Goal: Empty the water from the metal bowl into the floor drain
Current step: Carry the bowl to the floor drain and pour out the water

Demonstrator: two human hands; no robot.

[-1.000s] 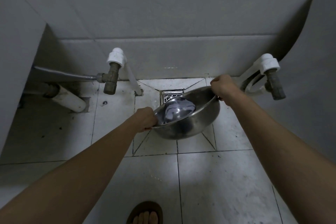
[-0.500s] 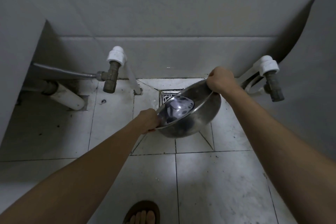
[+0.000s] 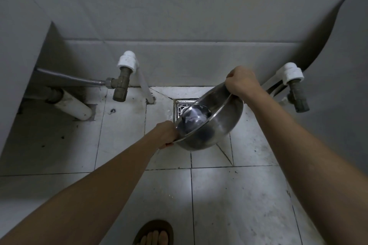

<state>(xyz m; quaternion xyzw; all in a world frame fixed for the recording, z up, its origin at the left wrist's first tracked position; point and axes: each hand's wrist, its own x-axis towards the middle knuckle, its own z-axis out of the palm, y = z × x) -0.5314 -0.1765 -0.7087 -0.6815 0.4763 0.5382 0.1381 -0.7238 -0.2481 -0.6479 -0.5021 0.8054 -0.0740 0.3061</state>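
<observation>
Gripping opposite sides of the rim, both hands hold the metal bowl at the centre of the frame: the left hand is closed on the lower-left edge, the right hand is clenched over the raised upper-right edge. No writing or label can be read anywhere. Shiny and steel-grey, the bowl tilts steeply down to the left, water pooled against its lower side, just above the square floor drain in the pale tiled floor.
</observation>
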